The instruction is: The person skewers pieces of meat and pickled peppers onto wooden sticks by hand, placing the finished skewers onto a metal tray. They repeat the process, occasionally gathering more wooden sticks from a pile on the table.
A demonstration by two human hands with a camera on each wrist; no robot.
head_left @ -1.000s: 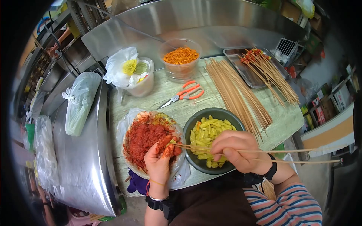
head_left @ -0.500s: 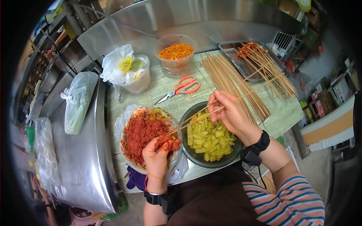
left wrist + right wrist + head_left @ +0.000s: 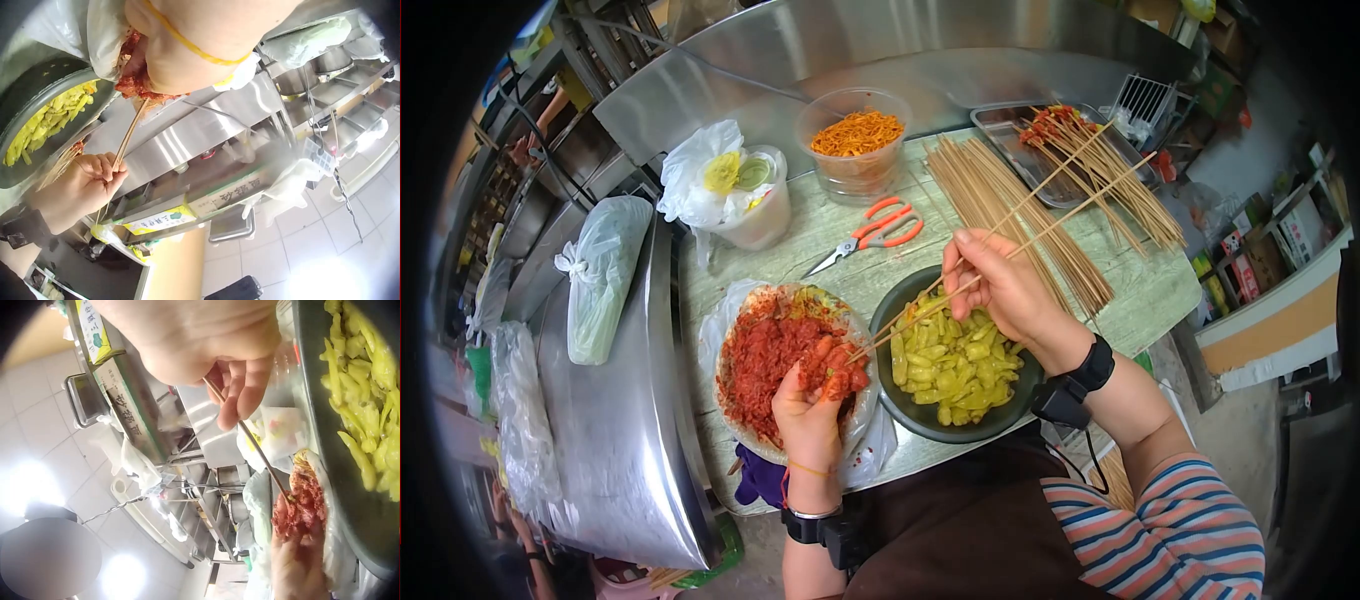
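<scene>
My right hand (image 3: 1005,290) pinches two thin bamboo skewers (image 3: 1040,225) between thumb and fingers, above the bowl of green pickled peppers (image 3: 955,375). The skewers slant down to the left, and their tips reach the red-smeared fingers of my left hand (image 3: 808,405). That hand curls round a lump of red, sauce-coated food (image 3: 303,503) at the tips, over the edge of a plastic-lined bowl (image 3: 862,330) of the same red mixture (image 3: 765,360). A small green piece shows by the tips in the right wrist view; the rest of the lump is partly hidden by fingers.
Orange-handled scissors (image 3: 870,235) lie behind the bowls. Further back stand a tub of orange shreds (image 3: 858,135) and a tub with a plastic bag (image 3: 750,225). Loose skewers (image 3: 1015,220) and a metal tray (image 3: 1000,125) with filled skewers (image 3: 1090,150) occupy the right side.
My right hand has risen and turned, swinging the skewers' far ends from the right edge up towards the tray. My left hand keeps its grip near the red bowl.
</scene>
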